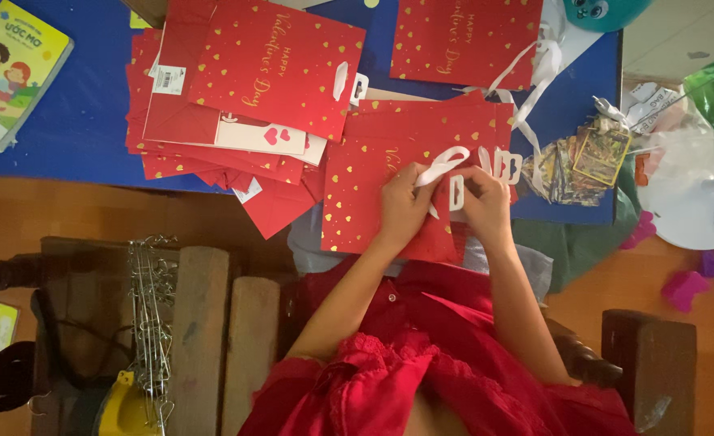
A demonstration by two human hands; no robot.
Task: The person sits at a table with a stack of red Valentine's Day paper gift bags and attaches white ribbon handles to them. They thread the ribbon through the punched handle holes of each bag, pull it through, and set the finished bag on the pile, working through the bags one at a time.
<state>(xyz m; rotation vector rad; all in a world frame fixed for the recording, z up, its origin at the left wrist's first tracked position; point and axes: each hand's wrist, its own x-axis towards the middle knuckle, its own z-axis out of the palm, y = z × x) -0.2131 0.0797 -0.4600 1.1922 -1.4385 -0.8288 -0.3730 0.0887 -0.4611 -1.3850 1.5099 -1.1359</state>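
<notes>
A blue counter (74, 121) fills the top of the view, seen from above. Spread across it is a loose pile of flat red paper bags (236, 97) dotted with small gold hearts. One more red bag (357, 202) lies at the counter's near edge, partly overhanging it, directly under the person's hands. The left hand (403, 206) is curled closed, pinching a white ribbon handle (442, 165) that loops up over the bag. The right hand (484, 203) is also closed, its fingertips gripping a small white plastic tab (456, 192) just beside the ribbon; the two hands are almost touching. A children's picture book (14, 69) sits at the counter's far left corner. To the right lies a small heap of shiny cards (587, 157). Below the counter, at lower left, a bundle of metal wire hooks (151, 315) rests on wooden slats.
</notes>
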